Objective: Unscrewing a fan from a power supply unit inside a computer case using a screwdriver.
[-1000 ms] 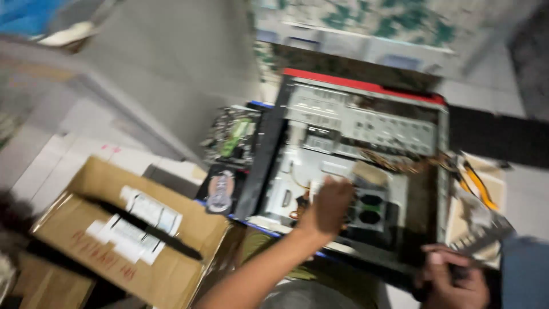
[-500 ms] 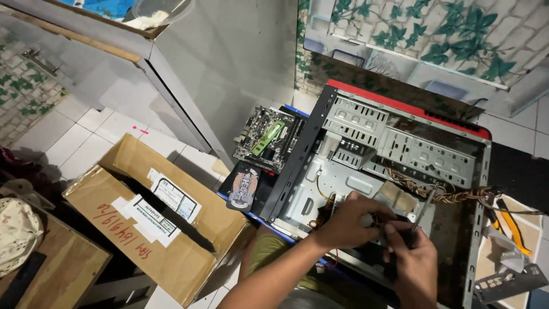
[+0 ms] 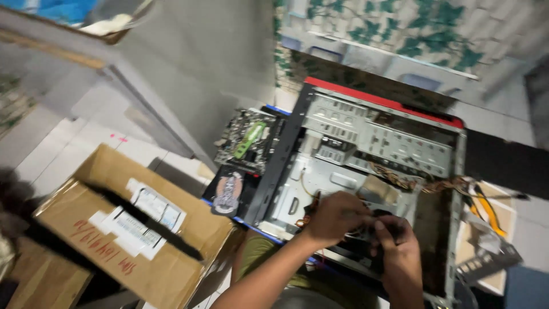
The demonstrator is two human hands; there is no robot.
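An open grey computer case [image 3: 383, 137] with a red edge lies on its side in front of me. My left hand [image 3: 334, 220] and my right hand [image 3: 397, 246] meet low inside it. Both close around a small black part [image 3: 380, 220] among thin coloured wires [image 3: 423, 186]. My fingers hide most of that part, so I cannot tell what kind it is.
A green circuit board [image 3: 249, 140] and a flat black box with a picture [image 3: 229, 191] lie left of the case. A large cardboard box [image 3: 143, 229] stands at the lower left. At the right is a small tray [image 3: 503, 214] with a yellow-handled tool and a metal bracket [image 3: 486, 263].
My right hand came from the lower right corner of the case to join my left hand inside it. Both have stayed together over the same spot since.
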